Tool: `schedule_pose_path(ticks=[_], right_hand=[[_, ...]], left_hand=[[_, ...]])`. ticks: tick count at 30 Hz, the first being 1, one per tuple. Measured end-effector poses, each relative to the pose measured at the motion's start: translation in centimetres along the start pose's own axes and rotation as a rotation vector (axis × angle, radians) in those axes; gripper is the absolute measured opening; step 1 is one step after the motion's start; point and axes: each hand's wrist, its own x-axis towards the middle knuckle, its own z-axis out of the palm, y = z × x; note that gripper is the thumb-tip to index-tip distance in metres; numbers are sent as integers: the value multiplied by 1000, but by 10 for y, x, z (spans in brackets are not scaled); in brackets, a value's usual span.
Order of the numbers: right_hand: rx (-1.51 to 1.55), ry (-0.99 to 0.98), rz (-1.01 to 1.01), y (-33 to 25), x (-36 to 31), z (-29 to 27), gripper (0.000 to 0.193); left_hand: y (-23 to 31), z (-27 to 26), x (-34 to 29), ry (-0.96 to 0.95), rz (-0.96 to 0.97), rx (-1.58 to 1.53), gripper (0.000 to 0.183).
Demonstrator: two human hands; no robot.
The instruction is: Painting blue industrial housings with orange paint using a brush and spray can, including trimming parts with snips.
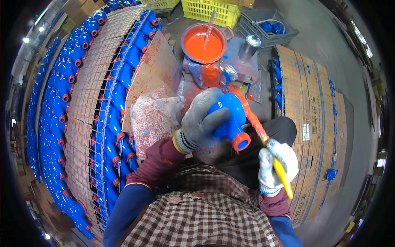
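My left hand [203,119], in a grey knit glove, grips a blue pipe fitting [231,110] in front of my body. A wet orange-red coat covers the rim around the fitting's round opening, which faces toward me and to the right. My right hand [279,162], in a white glove, is closed around a paintbrush [282,178] with a yellow handle. Orange-red paint covers the brush's long front part, which lies along the fitting's right side. Whether the brush tip touches the far rim cannot be made out.
Ahead stands a pan of orange-red paint [195,45] with a stick in it, beside a metal can [249,47]. Blue fittings [61,103] with red rims fill wire-mesh racks at left. Stacked cardboard [304,123] lies right. Yellow [212,14] and grey crates [269,37] stand behind.
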Motion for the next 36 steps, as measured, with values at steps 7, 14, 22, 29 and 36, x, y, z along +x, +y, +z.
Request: schedule_pose_path(ticks=[7,14,22,29,36], right_hand=[[-23,-115,-126,25,-28,17,21],[392,-50,401,37,-52,42,26],[469,24,561,27,-23,82,44],[620,40,627,15,-8,106,47],[586,106,738,15,8,93,54]], left_hand=[[11,-16,-6,167,-544,-228,93],[52,-133,-13,797,-976,-974,111],[153,-330,-101,833,-1095,6,89],[210,-443,-137,117,-1709,1348,85],[193,-487,-161,-168,-1625,1506,86]])
